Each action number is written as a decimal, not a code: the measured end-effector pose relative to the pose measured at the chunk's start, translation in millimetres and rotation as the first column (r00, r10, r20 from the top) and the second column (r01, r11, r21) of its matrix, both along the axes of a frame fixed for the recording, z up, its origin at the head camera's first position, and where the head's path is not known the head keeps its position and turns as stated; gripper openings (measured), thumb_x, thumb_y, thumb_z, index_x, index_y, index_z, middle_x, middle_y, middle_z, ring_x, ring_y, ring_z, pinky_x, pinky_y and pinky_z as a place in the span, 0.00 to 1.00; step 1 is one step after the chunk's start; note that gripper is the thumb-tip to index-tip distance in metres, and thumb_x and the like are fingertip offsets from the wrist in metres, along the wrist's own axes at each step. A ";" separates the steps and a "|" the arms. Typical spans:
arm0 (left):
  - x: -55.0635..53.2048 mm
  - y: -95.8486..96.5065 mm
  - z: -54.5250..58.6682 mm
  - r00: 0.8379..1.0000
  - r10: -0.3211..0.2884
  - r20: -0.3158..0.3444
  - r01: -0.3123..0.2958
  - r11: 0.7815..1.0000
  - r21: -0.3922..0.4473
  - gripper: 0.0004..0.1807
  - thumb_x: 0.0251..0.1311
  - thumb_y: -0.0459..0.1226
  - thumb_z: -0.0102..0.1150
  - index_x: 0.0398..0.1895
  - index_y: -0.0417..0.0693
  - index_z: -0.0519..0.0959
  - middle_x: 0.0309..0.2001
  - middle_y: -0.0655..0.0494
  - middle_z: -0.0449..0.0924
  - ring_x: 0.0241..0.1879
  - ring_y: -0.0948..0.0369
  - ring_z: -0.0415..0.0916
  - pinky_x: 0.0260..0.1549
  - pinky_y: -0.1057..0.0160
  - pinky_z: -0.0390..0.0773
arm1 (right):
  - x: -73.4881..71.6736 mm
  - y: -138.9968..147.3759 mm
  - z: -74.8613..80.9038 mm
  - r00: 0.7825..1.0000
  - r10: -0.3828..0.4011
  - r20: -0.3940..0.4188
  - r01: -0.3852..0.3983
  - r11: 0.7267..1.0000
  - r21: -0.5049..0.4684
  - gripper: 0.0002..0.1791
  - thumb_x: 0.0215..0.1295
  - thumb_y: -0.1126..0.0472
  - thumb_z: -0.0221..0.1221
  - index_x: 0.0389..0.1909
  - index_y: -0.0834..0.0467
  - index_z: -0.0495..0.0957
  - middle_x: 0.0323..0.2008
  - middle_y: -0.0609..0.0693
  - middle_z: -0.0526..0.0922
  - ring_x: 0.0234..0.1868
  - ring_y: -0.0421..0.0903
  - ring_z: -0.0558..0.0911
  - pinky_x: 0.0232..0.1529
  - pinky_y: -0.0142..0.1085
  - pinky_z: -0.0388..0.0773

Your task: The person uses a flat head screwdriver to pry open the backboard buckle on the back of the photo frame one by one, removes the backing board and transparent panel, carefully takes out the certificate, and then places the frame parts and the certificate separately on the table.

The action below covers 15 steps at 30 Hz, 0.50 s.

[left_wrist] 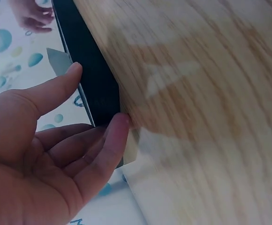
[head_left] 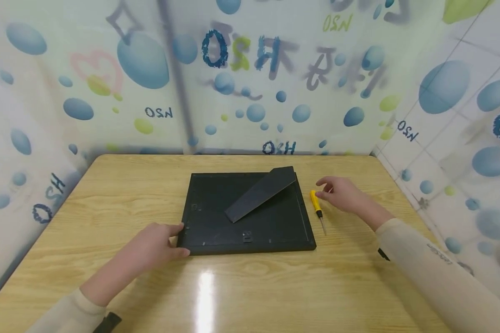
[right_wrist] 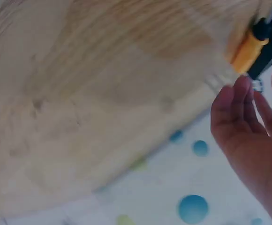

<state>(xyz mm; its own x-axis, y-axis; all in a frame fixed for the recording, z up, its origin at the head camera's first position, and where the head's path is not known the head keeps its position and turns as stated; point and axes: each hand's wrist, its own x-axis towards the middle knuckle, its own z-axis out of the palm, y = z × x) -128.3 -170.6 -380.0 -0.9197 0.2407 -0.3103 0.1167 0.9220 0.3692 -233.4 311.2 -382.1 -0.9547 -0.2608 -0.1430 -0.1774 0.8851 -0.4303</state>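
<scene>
A black picture frame [head_left: 216,203] lies back side up on the table, its flat stand leg [head_left: 261,194] slanting across the right half. At its near left corner my left hand [head_left: 156,245] holds the edge, thumb on one side and fingers on the other. The left wrist view shows the thumb and fingertips against the dark frame edge [left_wrist: 91,70]. A screwdriver [head_left: 316,203] with a yellow handle and thin metal shaft lies just right of the frame. Beside its handle is my right hand [head_left: 343,194], fingers loosely bent. In the right wrist view those fingertips sit close to the screwdriver [right_wrist: 248,54].
The light wooden table [head_left: 108,199] extends around the frame on every side. Behind it and along both sides hangs a pale curtain [head_left: 241,106] printed with blue and green dots and letters.
</scene>
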 end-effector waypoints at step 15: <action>-2.9 -3.4 -6.0 0.999 -0.030 -0.030 0.029 0.999 -0.035 0.47 0.60 0.54 0.77 0.74 0.33 0.73 0.67 0.35 0.80 0.69 0.35 0.76 0.63 0.35 0.78 | -42.0 13.5 -30.0 0.972 -0.059 0.227 0.078 0.994 -0.075 0.33 0.68 0.39 0.69 0.64 0.57 0.79 0.51 0.58 0.86 0.42 0.48 0.85 0.43 0.35 0.81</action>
<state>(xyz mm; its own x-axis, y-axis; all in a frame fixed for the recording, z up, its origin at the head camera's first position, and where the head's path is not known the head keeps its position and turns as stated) -131.2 -174.0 -386.0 -0.9215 0.2572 -0.2909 0.1544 0.9300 0.3334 -275.4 324.7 -412.1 -0.9168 -0.2156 -0.3361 -0.0079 0.8513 -0.5246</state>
